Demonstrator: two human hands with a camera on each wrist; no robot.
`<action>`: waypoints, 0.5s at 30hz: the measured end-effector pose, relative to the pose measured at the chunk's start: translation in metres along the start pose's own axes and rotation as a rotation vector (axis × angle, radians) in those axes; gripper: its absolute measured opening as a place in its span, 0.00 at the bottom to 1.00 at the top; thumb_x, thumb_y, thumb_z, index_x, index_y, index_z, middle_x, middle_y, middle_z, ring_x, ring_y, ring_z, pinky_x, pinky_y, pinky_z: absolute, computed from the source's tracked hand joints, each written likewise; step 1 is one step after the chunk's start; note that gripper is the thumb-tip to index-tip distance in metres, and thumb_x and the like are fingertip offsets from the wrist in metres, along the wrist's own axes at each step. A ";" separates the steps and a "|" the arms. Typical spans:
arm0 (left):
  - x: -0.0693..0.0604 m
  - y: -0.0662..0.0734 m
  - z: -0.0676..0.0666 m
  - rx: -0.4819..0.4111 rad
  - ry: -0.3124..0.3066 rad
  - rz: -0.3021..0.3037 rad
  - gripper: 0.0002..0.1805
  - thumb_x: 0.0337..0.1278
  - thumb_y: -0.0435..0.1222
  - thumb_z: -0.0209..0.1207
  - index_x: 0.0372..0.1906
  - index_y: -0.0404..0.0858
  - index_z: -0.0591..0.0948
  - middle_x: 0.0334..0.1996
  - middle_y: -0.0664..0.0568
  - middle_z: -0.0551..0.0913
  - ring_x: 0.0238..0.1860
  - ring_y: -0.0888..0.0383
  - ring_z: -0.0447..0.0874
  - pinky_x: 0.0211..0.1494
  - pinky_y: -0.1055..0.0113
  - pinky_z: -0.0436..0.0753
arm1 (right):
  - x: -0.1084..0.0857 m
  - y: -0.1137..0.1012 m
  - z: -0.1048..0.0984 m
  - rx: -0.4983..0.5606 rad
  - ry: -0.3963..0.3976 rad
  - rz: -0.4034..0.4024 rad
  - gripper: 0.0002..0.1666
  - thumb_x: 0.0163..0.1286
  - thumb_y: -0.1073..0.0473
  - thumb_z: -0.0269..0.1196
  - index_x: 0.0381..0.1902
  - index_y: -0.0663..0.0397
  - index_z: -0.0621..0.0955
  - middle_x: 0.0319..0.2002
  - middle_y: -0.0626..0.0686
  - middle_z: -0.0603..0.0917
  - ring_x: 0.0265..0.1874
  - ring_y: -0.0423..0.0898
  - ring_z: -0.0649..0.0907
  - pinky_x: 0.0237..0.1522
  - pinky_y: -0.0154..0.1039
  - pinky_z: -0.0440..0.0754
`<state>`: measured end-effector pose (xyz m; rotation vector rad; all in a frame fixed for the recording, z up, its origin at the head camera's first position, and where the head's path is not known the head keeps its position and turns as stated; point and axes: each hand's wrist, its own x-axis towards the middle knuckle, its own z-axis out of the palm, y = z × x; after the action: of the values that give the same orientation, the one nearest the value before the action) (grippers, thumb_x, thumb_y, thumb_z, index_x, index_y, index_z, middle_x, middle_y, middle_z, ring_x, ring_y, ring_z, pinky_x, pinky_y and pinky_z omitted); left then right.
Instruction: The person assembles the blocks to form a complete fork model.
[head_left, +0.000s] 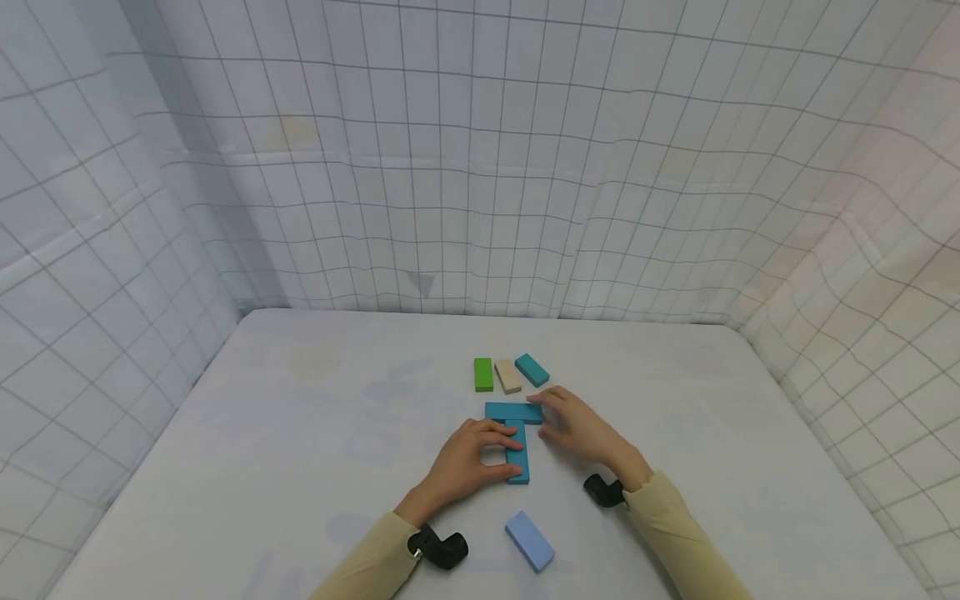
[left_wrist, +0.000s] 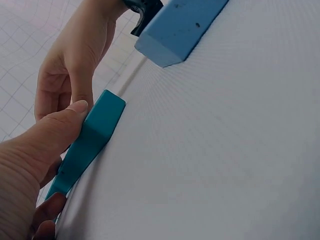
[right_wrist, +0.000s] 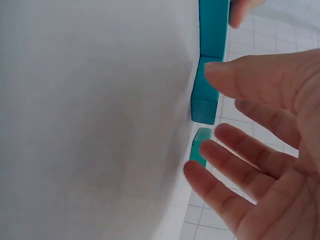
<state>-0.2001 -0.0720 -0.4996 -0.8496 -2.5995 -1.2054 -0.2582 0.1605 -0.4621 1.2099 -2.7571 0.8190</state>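
Beige sleeves [head_left: 375, 558] come in at the lower edge of the head view, each ending at a black wrist camera [head_left: 444, 552], and between them a light-blue block [head_left: 529, 542] lies aslant on the white table [head_left: 337, 417]. Beyond it, two long teal-blue blocks form a T: the stem block [head_left: 517, 458] points toward the person, and its far end meets the crossbar block [head_left: 506, 412]. The left hand [head_left: 467, 467] rests its thumb and fingertips on the stem block, thumb toward the near end and set apart from the fingers; I cannot tell whether they clamp it. The right hand [head_left: 577, 429] stands at the crossbar block's right end, its thumb and fingers apart; the right wrist view shows, as the head view cannot, the palm side with its fingers spread and the thumb tip overlapping that block, though contact is unclear. That view also brings out the seam where the two blocks meet. Only the left wrist view reveals dark specks on the light-blue block. The head view alone takes in the whole row past the crossbar: a green block [head_left: 483, 375], a cream block [head_left: 507, 377] and a tilted, shorter teal block [head_left: 532, 370], with grid-patterned cloth [head_left: 480, 167] behind.
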 end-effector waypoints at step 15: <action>0.000 0.000 0.002 -0.004 0.017 0.004 0.17 0.46 0.49 0.70 0.44 0.50 0.87 0.51 0.62 0.79 0.49 0.61 0.72 0.50 0.62 0.73 | -0.035 -0.036 0.003 0.177 -0.041 -0.133 0.04 0.64 0.49 0.65 0.33 0.38 0.81 0.32 0.34 0.76 0.32 0.37 0.77 0.35 0.35 0.77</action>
<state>-0.2005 -0.0707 -0.5010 -0.8417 -2.5818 -1.2125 -0.2082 0.1626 -0.4565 1.4372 -2.6458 1.0533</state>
